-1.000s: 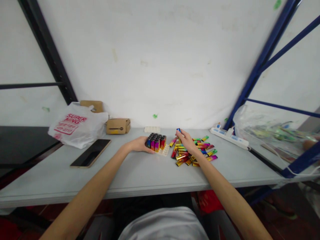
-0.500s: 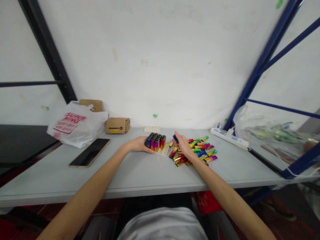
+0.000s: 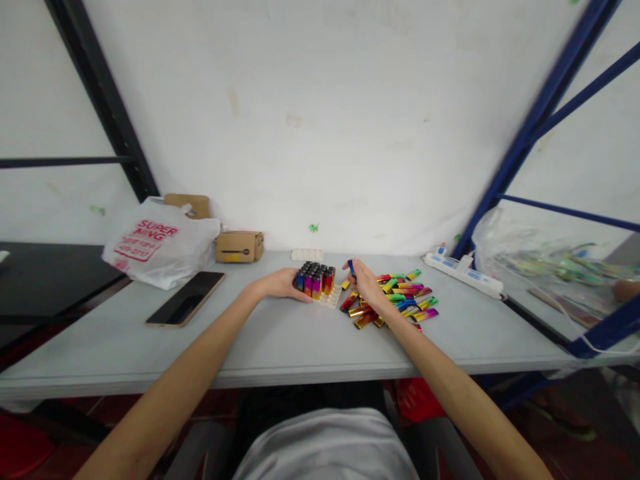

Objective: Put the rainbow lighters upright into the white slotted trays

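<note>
A white tray near the middle of the grey table holds several upright, rainbow-coloured lighters. My left hand rests against the tray's left side, fingers curled round it. My right hand is just right of the tray, pinching one blue-tipped lighter upright above the table. A loose pile of the same shiny lighters lies to the right of that hand.
A second empty white tray lies by the wall. A phone, a white plastic bag and a small cardboard box are at the left. A power strip and a clear bag are at the right.
My right hand has carried the blue-tipped lighter a little left, from over the pile toward the tray. My left hand stayed at the tray.
</note>
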`<state>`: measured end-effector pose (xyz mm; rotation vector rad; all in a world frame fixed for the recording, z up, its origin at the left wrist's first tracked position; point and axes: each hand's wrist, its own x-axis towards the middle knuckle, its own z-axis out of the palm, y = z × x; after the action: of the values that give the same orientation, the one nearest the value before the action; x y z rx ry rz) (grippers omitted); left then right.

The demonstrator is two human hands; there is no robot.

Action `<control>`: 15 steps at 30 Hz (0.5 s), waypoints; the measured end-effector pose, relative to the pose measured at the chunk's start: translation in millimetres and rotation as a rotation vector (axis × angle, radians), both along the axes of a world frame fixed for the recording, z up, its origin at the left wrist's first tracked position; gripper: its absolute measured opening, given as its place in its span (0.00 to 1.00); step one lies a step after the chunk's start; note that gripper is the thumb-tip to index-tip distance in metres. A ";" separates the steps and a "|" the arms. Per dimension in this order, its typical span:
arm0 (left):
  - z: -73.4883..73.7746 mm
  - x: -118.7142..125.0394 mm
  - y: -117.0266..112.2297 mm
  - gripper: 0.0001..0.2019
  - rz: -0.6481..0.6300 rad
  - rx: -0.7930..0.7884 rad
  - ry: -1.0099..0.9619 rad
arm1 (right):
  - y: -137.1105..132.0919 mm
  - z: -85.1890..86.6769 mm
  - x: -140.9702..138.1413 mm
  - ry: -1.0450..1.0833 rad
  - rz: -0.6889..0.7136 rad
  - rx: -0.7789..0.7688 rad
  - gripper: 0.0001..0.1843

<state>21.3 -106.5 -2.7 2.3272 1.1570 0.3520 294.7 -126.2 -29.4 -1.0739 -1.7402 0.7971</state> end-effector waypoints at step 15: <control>-5.8 -0.9 4.4 0.35 0.003 -0.017 -0.027 | -21.1 10.2 -10.0 -0.230 0.009 0.284 0.18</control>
<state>20.4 -102.1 -8.5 2.2994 1.1465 0.3725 284.7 -147.3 -19.2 -0.9930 -1.9825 0.4261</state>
